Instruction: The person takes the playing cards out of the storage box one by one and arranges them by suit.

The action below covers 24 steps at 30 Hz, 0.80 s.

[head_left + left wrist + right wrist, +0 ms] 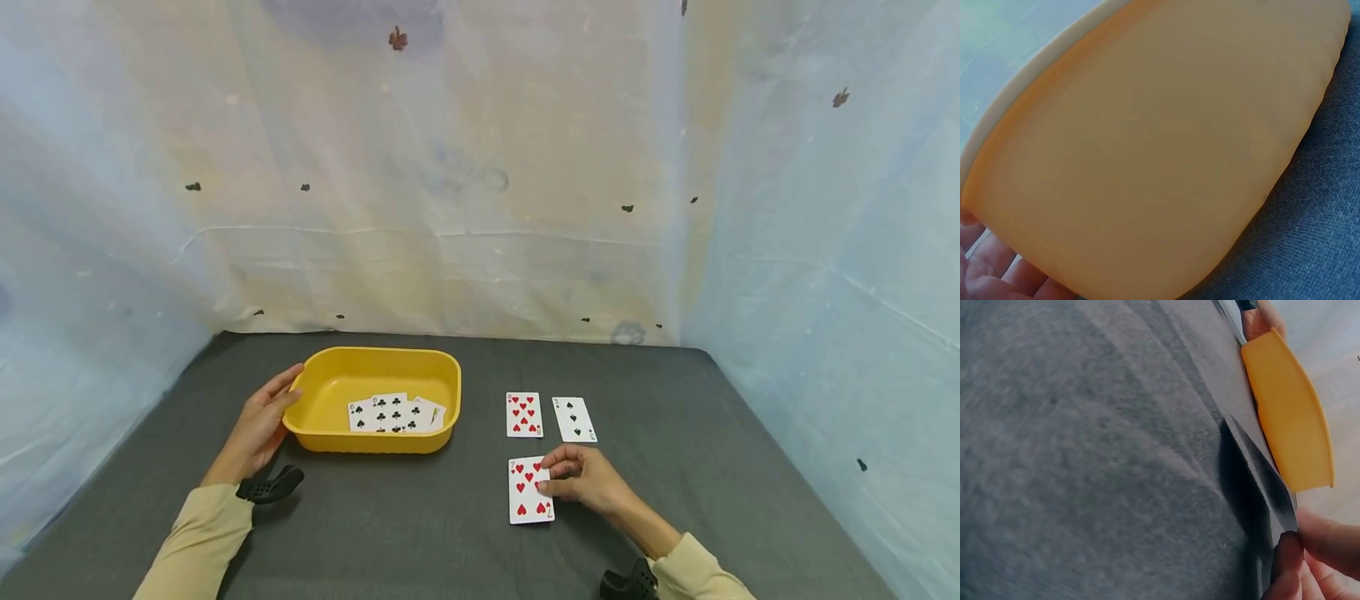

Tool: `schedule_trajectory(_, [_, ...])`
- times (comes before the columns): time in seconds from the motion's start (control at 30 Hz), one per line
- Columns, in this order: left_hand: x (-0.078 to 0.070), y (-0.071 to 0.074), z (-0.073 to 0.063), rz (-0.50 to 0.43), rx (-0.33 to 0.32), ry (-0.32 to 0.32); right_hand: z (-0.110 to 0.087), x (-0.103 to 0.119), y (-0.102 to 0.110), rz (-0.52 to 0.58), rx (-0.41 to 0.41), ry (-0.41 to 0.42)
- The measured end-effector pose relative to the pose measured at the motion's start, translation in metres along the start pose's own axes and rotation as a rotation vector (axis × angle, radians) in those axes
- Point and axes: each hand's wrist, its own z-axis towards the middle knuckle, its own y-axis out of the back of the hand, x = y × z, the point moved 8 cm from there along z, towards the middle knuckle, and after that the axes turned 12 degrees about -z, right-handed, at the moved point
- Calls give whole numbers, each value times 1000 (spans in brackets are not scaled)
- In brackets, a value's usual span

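Note:
At its left end, a yellow plastic tray (322, 437) is gripped by my left hand (258, 429), thumb at the rim and fingers along the outer wall. Several black-suited playing cards (381, 414) lie face up inside it, partly hidden by the near wall. My right hand (588, 479) pinches the right edge of a seven of hearts (522, 493). In the right wrist view that card (1263, 469) is tilted off the cloth, casting a shadow. The tray wall (1147, 156) fills most of the left wrist view.
Beyond the right hand, another hearts card (524, 414) and a three of spades (574, 419) lie face up side by side. A dark grey cloth (390, 525) covers the table. Pale patterned sheets (465, 167) hang behind and at both sides.

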Motion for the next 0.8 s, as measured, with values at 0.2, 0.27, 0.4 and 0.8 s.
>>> schedule_trajectory(0.2, [-1, 0, 0, 1, -9, 6, 0, 0, 0, -49, -2, 11])
schedule_trajectory(0.27, [-1, 0, 0, 4, -15, 12, 0, 0, -1, -72, -3, 10])
schedule_trajectory(0.4, [-1, 1, 0, 5, -17, 15, 0, 1, -2, -96, -6, -1])
schedule_trajectory(0.8, [2, 3, 1, -15, -8, 8, 0, 3, -1, -134, -30, -3])
